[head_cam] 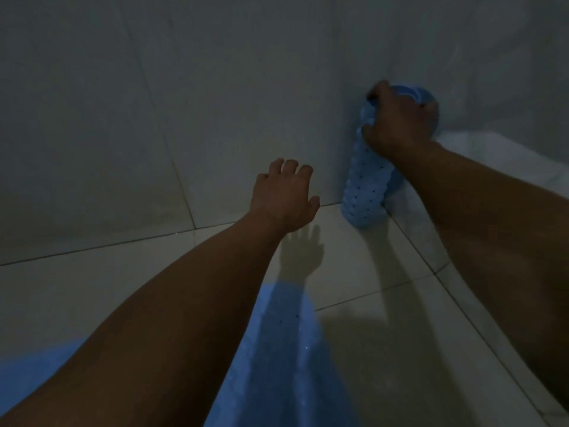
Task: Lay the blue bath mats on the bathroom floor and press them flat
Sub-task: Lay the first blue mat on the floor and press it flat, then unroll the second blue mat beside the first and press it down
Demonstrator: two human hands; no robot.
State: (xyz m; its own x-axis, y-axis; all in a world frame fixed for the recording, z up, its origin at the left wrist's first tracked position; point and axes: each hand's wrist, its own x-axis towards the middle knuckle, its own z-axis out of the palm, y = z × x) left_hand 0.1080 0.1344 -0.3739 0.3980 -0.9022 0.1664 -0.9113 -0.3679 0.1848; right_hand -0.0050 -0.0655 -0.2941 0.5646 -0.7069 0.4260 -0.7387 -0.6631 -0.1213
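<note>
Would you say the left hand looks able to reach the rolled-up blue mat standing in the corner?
Probably yes. The left hand hovers open beside the rolled mat, with only bare floor tile between them. The right hand grips the top, leaving the lower part free.

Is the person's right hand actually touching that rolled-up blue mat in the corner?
Touching. The head view shows the right hand wrapped around the top of the rolled mat, fingers curled over its upper edge, with no gap showing.
</note>
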